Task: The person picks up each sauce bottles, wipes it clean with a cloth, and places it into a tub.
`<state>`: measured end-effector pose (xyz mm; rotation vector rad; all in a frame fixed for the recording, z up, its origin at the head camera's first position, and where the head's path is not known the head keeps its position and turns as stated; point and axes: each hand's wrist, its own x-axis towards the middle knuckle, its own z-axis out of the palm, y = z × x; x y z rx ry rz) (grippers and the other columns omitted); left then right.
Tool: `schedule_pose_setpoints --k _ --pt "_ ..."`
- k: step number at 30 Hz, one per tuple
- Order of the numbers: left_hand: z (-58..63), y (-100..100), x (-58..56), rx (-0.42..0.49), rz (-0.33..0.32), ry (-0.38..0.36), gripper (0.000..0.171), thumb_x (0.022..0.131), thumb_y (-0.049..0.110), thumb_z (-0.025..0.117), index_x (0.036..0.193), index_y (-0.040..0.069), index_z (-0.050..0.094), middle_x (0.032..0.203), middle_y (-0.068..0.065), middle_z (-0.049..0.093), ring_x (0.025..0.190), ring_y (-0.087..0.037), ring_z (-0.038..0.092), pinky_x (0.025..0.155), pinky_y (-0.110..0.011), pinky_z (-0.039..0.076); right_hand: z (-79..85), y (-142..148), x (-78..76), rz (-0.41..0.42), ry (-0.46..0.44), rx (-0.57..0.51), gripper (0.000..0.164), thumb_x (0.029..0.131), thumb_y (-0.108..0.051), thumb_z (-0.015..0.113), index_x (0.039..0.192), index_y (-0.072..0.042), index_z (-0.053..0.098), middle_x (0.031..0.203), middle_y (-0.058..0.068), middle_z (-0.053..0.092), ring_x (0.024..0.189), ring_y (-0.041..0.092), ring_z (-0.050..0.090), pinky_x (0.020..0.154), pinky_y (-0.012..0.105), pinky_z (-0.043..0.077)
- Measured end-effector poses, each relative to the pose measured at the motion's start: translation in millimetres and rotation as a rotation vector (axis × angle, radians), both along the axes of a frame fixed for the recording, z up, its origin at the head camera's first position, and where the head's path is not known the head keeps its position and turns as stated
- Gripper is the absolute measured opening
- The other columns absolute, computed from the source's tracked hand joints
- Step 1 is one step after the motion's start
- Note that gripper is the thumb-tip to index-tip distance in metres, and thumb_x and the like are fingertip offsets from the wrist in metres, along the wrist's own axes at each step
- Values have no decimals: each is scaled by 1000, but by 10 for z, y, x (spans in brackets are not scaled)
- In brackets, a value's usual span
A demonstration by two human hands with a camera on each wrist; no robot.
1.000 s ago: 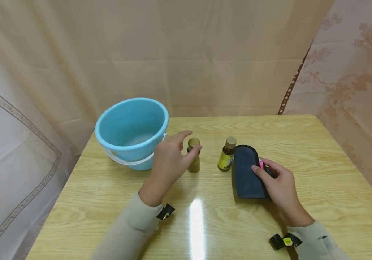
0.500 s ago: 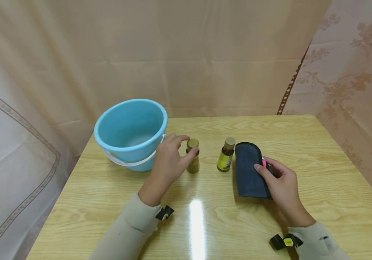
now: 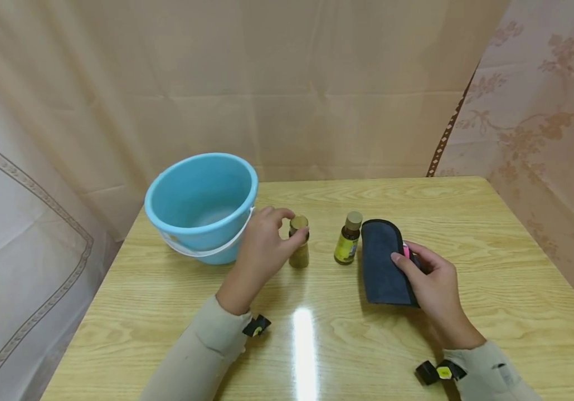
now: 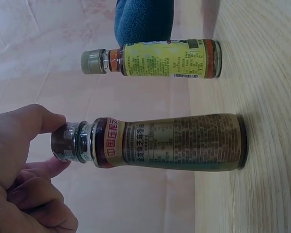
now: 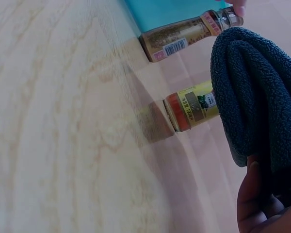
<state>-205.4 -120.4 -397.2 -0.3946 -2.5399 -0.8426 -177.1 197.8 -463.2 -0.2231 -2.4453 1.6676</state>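
My left hand (image 3: 262, 245) pinches the dark cap (image 4: 64, 143) of a sesame oil bottle (image 4: 184, 142) between thumb and forefinger. The bottle is slim, has a brown-gold label and stands upright on the table. My right hand (image 3: 436, 284) grips a folded dark blue towel (image 3: 383, 267), thumb on its near face. The towel has black edging and a bit of pink near the fingertips; its fuzzy pile shows in the right wrist view. Between the hands stands a small yellow-labelled bottle (image 3: 346, 248) with a capped top, close to the towel's left edge.
A light blue bucket (image 3: 202, 239) with a white handle (image 3: 199, 253) stands at the back left, close beside my left hand. The wooden table (image 3: 357, 356) ends at the back against beige curtains (image 3: 342, 94).
My left forefinger and thumb have closed in from apart onto the sesame oil bottle's cap. The towel in my right hand has shifted only slightly.
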Motion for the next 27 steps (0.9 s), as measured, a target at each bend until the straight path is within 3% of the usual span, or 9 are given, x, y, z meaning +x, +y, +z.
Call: schedule_pose_setpoints --k 7,11,17,23,27 --pt "13 55 60 -8 -22 -13 30 88 37 81 101 10 78 85 -2 65 76 -16 56 66 -30 47 26 4 2 7 -3 -13 48 94 -38 78 136 -16 70 97 -12 71 83 6 68 68 21 56" --pt "13 92 147 -4 -58 -27 31 88 37 81 104 10 78 85 -1 64 73 -14 57 61 -26 46 43 -3 6 0 10 -37 47 94 -36 78 135 -16 70 94 -11 71 81 6 69 66 22 58" --pt "7 139 292 6 -121 -23 32 87 37 82 107 13 78 85 3 66 79 -14 62 66 -25 50 62 -12 7 -28 34 -83 44 93 -33 80 132 -16 72 93 -10 73 80 7 70 66 22 58" --pt "5 135 344 -17 -163 30 35 88 40 82 110 14 78 82 4 65 78 -11 61 66 -24 50 63 -21 15 -53 89 -139 38 93 -25 80 128 -13 74 92 -7 74 78 8 70 64 21 57" --pt "3 68 332 -29 -235 119 39 88 39 81 116 13 76 83 5 65 68 -7 52 59 -20 44 79 -54 77 -43 155 -281 35 94 -17 79 126 -6 74 98 0 75 80 13 71 64 23 59"
